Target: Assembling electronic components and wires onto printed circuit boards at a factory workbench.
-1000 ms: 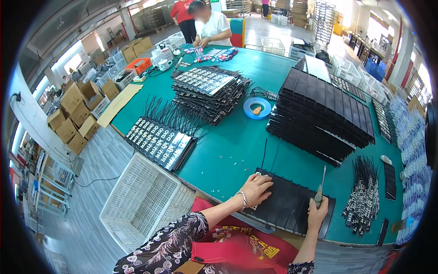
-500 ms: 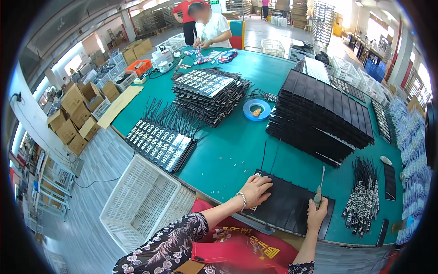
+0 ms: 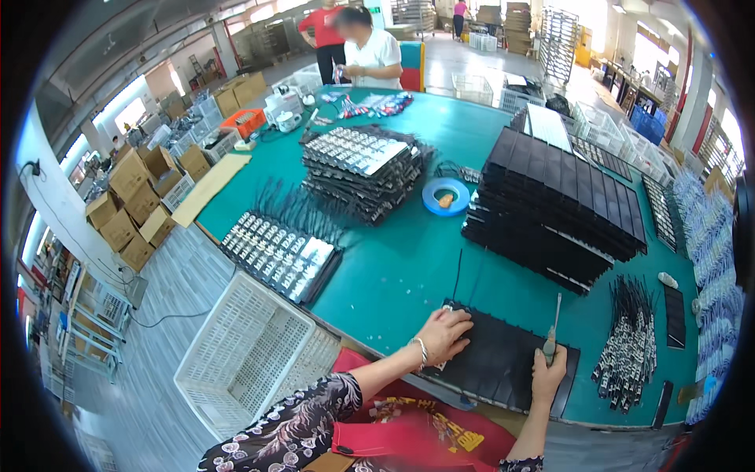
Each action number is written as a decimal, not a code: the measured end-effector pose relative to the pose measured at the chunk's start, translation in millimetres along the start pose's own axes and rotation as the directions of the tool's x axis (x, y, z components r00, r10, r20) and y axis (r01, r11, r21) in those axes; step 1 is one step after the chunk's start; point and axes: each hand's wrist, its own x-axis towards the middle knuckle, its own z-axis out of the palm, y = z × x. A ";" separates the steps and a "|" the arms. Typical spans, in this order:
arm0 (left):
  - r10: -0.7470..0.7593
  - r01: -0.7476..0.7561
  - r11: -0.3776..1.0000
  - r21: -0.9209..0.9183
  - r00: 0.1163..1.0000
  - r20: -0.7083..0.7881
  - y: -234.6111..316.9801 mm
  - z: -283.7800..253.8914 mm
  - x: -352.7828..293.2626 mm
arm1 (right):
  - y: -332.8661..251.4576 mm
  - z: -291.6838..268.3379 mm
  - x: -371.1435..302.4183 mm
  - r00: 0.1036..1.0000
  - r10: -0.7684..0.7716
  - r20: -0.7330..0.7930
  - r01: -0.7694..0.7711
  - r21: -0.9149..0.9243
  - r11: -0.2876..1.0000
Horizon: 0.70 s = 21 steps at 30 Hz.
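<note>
Along the near table edge lies a flat black panel (image 3: 495, 350) with crosswise seams and small nubs on its far edge. My left hand (image 3: 444, 337), a bracelet at its wrist, rests on the panel's left end, fingers laid over it and slightly bent. A strip with white markings shows partly beneath that hand. From this end a thin black cord (image 3: 459, 271) runs away across the table. Over the panel's right end, my right hand (image 3: 548, 374) is closed round the greenish handle of a screwdriver (image 3: 550, 344), its thin metal shaft pointing away from me.
A tall stack of black panels (image 3: 550, 212) stands beyond my right hand. White-marked panel stacks (image 3: 362, 165) sit farther left. Blue tape (image 3: 445, 197) lies between. Loose corded strips (image 3: 627, 350) lie right. A white crate (image 3: 244, 354) stands left. A person (image 3: 376, 55) works across the table.
My hands stay almost in place, the screwdriver still in the right one. The view has shifted slightly. Across the table, the person in white now has their hands higher and is more upright.
</note>
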 end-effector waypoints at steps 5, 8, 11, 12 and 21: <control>-0.021 0.022 0.998 -0.053 0.999 0.024 27.1 -30.8 -2.0 | -15.6 -18.7 -3.7 0.999 -0.028 0.018 0.028 0.001 1.000; -0.001 0.000 0.999 -0.041 1.000 -0.006 36.9 -37.6 -0.8 | -28.9 -24.0 -6.5 0.999 -0.045 0.005 0.045 -0.029 0.999; -0.007 0.007 0.999 -0.034 1.000 -0.008 36.9 -34.8 -4.4 | -41.9 -20.4 -5.1 1.000 -0.021 0.002 0.021 0.004 1.000; 0.003 -0.003 0.999 -0.033 1.000 0.006 37.6 -39.1 -3.7 | -43.1 -23.5 -11.8 1.000 0.006 0.008 -0.006 0.011 1.000; 0.022 -0.023 1.000 -0.007 0.999 -0.034 34.1 -48.9 -21.4 | -43.2 -16.0 -26.5 0.999 -0.042 0.012 0.041 0.012 0.999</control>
